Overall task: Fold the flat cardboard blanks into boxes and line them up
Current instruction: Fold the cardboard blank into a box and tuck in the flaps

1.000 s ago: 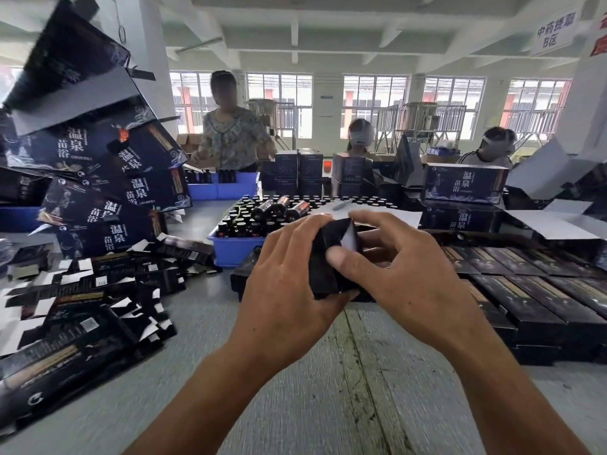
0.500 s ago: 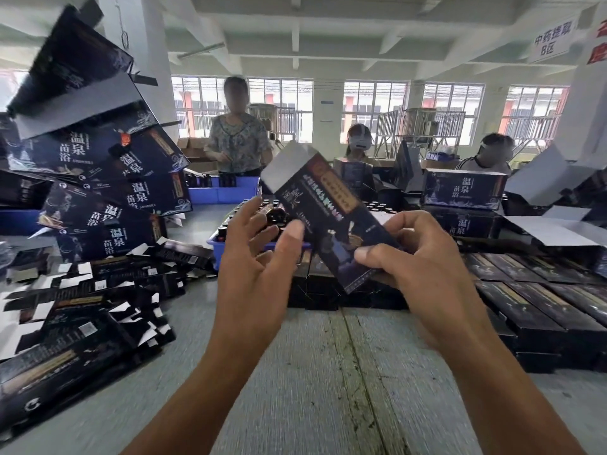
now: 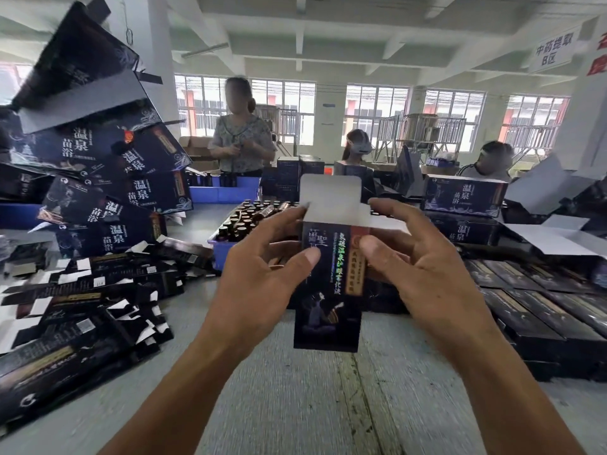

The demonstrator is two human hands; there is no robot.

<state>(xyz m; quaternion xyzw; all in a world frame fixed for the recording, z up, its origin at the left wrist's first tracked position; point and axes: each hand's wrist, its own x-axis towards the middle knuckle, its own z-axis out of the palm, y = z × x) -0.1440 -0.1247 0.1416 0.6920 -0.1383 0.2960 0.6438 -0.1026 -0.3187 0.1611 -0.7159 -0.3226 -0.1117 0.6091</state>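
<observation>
Tilted and slanting toward the upper left half a second ago, the box (image 3: 328,284) now stands upright between the two hands, its white top flap (image 3: 330,197) raised and open above the dark printed front. It is held in the air above the grey table (image 3: 312,405), its lower end free of both hands.

On the box's left side, the left hand (image 3: 262,274) grips it: the thumb presses on the front face near the upper part, and the fingers curl round the left edge, with one fingertip reaching the base of the white flap. From the other side the right hand (image 3: 423,274) holds it, its thumb set on the front beside the red and gold strip, the fingers bent and spread behind the upper right corner. Both hands are clamped on the box, with only its width between them.

A loose heap of flat blanks (image 3: 75,310) lies on the table to the left, under a leaning pile of larger dark cartons (image 3: 108,178). To the right, finished boxes (image 3: 542,310) lie side by side in rows. Behind the held box sits a blue tray (image 3: 223,251) full of dark bottles (image 3: 246,215). Three people stand or sit at the far side of the table.
</observation>
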